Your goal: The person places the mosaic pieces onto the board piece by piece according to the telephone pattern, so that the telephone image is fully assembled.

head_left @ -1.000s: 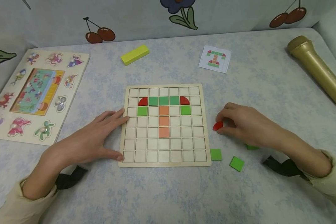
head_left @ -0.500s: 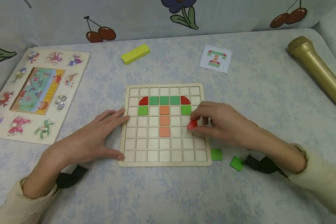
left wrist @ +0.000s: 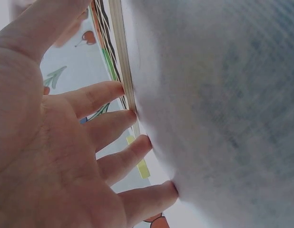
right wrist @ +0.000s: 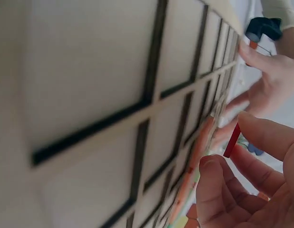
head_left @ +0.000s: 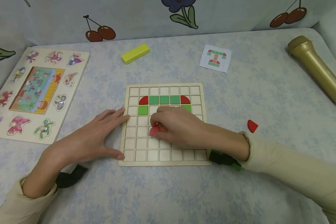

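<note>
Right hand point(head_left: 182, 127), mid-frame, pinches red piece point(head_left: 153, 131) over grid board point(head_left: 165, 163), likely leaving outer edge free. Left hand point(head_left: 92, 140), centre-left, fingers spread against board's left edge, probably steadying it. Pattern card point(head_left: 224, 62), top right of centre, apparently for reference.

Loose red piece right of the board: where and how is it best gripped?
I'd pinch the loose red piece by its edges, from the rounded side facing the board to the opposite corner. Come down from above: it looks thin and lies flat on the table. The right sleeve is close on its near side, so the far side seems freer.
</note>
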`<state>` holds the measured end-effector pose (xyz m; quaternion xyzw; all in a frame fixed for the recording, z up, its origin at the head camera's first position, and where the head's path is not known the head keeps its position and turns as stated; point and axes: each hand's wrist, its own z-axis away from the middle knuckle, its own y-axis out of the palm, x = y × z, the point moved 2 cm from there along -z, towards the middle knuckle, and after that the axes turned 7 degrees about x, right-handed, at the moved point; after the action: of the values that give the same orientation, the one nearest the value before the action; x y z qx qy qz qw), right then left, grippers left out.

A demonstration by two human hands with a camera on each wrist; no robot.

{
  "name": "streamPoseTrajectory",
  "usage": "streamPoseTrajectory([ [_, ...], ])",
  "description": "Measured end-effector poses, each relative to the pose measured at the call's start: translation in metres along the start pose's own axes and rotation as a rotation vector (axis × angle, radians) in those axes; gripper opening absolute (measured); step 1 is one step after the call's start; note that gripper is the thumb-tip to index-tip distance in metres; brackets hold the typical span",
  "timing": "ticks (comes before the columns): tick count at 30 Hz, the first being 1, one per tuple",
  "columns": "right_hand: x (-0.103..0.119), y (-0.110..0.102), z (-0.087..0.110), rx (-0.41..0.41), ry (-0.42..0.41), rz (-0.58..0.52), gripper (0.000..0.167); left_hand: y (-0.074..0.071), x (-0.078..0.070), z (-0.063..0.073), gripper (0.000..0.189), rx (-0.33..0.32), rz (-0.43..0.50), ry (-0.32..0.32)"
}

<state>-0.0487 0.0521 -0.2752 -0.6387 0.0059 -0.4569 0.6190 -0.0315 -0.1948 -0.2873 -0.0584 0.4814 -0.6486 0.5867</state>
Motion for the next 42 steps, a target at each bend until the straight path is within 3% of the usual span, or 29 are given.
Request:
streamPoseTrajectory([
  [6, 0.001, 0.004, -0.013, 0.046, 0.042, 0.025, 0.011, 0.0, 0.0, 0.0, 0.108, -0.002, -0.002, 0.002],
  [14, 0.002, 0.007, -0.017, 0.063, 0.036, 0.056, 0.012, 0.0, 0.0, 0.001, 0.11, -0.002, -0.003, 0.0],
  [33, 0.0, 0.006, -0.011, 0.096, 0.025, 0.045, 0.007, 0.0, 0.0, 0.0, 0.11, -0.002, -0.002, 0.005],
  [42, -0.002, -0.002, 0.003, 0.091, 0.023, -0.034, 0.019, 0.0, 0.002, 0.0, 0.109, 0.004, -0.007, 0.003],
])
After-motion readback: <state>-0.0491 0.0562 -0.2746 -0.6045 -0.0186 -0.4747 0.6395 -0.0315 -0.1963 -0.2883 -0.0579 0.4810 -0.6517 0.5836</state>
